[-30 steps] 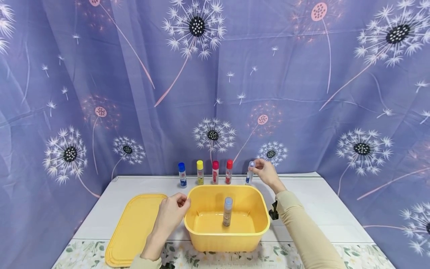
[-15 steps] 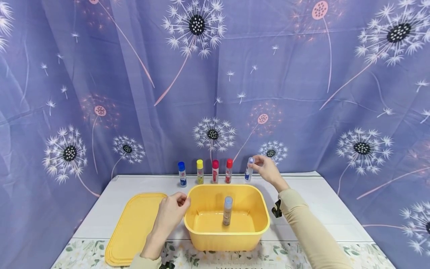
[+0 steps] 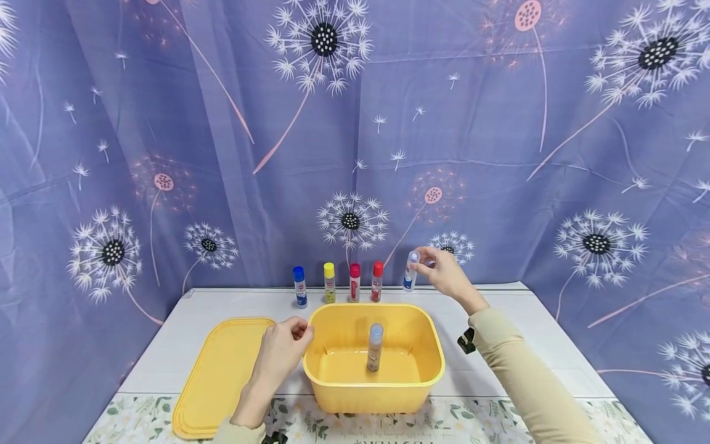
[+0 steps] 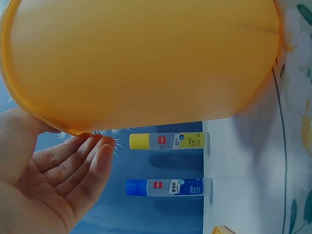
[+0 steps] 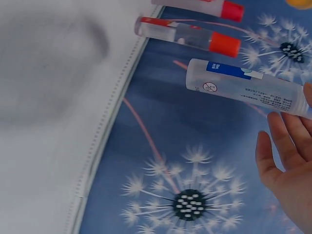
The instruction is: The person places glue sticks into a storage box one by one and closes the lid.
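Head view: the person's right hand [image 3: 446, 277] pinches the clear-capped tube [image 3: 409, 280] near its top, so the tube hangs below the fingertips, slightly tilted, its base seemingly apart from the white table [image 3: 499, 345]. A slip looks possible, since the hold is high on smooth plastic. A low sideways swing could knock over the nearest red-capped tube [image 3: 377, 283], upright to the left of those fingers. Nearer the wearer, another tube [image 3: 375, 348] stands upright in the yellow box [image 3: 366, 399], where a dropped one might topple it. Label lettering is too small to read from here.

Left wrist view: the left hand [image 4: 53, 180] pinches the box rim between thumb and bent fingers; a careless tug there could drag or tip the box. Just beyond its fingertips, the yellow-capped tube [image 4: 170, 141] and the blue-capped tube [image 4: 170, 187] both read "LIQUID GLUE", with a red square logo that looks like "deli".

Right wrist view: the held tube's body juts past the fingertips unsupported, the lower fingers hanging apart from it, so it may pivot in the grip. Its blue label and fine print are unreadable; a slashed-circle symbol shows.
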Action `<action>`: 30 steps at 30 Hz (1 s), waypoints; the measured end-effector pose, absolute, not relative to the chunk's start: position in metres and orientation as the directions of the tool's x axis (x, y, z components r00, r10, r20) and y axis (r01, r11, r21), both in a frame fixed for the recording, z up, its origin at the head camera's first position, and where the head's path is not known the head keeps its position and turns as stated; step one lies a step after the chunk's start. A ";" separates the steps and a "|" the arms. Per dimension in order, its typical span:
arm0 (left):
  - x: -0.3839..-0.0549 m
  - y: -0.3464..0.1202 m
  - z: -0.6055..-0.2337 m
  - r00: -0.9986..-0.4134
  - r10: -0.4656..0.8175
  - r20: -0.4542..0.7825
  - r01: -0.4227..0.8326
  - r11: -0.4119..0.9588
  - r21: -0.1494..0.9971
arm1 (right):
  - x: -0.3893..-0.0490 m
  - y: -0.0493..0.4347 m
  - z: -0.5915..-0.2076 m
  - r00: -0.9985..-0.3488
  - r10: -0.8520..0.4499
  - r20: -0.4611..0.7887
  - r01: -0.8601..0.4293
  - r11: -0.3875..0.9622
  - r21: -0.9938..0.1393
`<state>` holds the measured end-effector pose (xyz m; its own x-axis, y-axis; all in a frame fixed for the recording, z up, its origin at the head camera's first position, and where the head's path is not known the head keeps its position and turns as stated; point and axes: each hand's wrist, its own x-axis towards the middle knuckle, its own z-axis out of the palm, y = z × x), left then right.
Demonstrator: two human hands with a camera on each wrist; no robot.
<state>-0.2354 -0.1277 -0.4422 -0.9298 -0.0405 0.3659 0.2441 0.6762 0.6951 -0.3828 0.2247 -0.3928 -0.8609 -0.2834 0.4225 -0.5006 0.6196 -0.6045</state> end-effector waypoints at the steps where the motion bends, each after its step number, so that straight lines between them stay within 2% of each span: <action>1: -0.236 -0.128 -0.442 -0.929 -0.040 0.367 0.245 0.677 0.694 | -0.381 0.224 -0.390 -0.859 -0.288 0.422 -0.504 0.617 -0.605; 8: -0.236 -0.128 -0.443 -0.928 -0.039 0.371 0.246 0.685 0.686 | -0.365 0.221 -0.372 -0.854 -0.327 0.405 -0.518 0.609 -0.601; 19: -0.236 -0.128 -0.441 -0.927 -0.036 0.374 0.253 0.677 0.691 | -0.339 0.213 -0.346 -0.769 -0.432 0.472 -0.638 0.567 -0.521; 30: -0.237 -0.128 -0.443 -0.922 -0.032 0.385 0.259 0.688 0.678 | -0.315 0.210 -0.339 -0.717 -0.505 0.480 -0.697 0.546 -0.465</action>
<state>-0.2368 -0.1283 -0.4427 -0.9222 -0.0323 0.3854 0.2592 0.6881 0.6778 -0.3149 0.2102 -0.3390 -0.7170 -0.5054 0.4801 -0.6965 0.5463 -0.4652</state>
